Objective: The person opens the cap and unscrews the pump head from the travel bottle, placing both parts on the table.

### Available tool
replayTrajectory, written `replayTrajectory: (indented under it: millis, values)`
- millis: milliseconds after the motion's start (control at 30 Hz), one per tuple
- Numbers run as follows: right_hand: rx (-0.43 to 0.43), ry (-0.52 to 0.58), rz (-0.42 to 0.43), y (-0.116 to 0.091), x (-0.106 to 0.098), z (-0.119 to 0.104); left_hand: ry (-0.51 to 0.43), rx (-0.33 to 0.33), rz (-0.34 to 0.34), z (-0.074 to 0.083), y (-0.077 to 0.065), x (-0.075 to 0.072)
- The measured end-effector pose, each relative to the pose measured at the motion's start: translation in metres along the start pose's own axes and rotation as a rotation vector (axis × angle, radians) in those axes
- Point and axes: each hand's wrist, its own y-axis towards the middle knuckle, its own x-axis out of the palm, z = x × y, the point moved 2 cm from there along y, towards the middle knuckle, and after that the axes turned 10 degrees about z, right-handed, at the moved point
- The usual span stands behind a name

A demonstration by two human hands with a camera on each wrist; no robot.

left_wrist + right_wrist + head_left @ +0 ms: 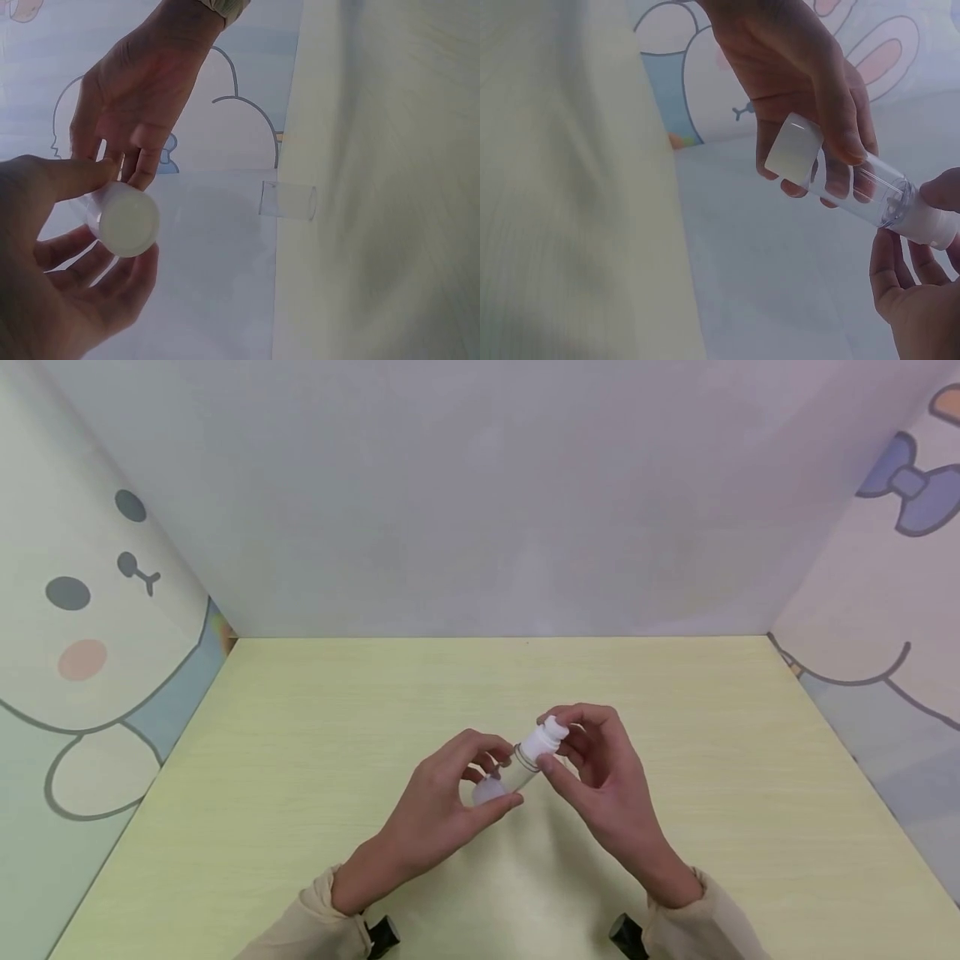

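Between both hands, a small clear bottle [874, 187] is held tilted above the table. Its white collar and pump top [542, 740] point up and to the right in the head view, and its white base [129, 223] faces the left wrist camera. My left hand [438, 797] grips the clear body near the base, thumb on the near side and fingers on the far side. With thumb and fingertips, my right hand [613, 781] pinches the white collar. A clear open-ended cap [289, 200] appears beyond the hands in the left wrist view.
Under the hands lies a pale yellow tabletop [337, 718]. A plain grey-white panel [480, 510] rises at its far edge. Side panels with cartoon animals [82, 610] stand at left and right.
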Motion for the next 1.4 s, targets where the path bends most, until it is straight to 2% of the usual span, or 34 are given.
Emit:
replayTrajectory:
  millis: [233,367,600,733,1067,1233,1400]
  values:
    - [-0.052,0.061,-0.045,-0.0013,0.0002,0.0009,-0.017,-0.038,-0.001,-0.0006,-0.0009,-0.0003]
    - [-0.015,0.034,0.009,-0.0020,0.0015,0.0010,-0.016,-0.034,0.013,0.0000,-0.0017,0.0016]
    - [0.082,0.009,0.125,-0.0004,0.0069,0.0034,0.052,0.032,0.041,0.0001,-0.0031,0.0071]
    - [0.092,0.016,0.156,-0.0005,0.0078,0.0036,0.080,0.052,0.042,0.0012,-0.0030,0.0078]
    - [0.026,-0.021,0.097,-0.0020,0.0033,0.0016,0.042,0.042,0.017,0.0000,-0.0002,0.0050]
    - [0.010,0.009,0.072,-0.0030,0.0028,-0.0006,0.030,-0.002,-0.004,0.0001,-0.0004,0.0046]
    - [-0.046,0.056,0.038,-0.0036,0.0029,0.0008,0.033,-0.029,-0.016,-0.0012,-0.0009,0.0040]
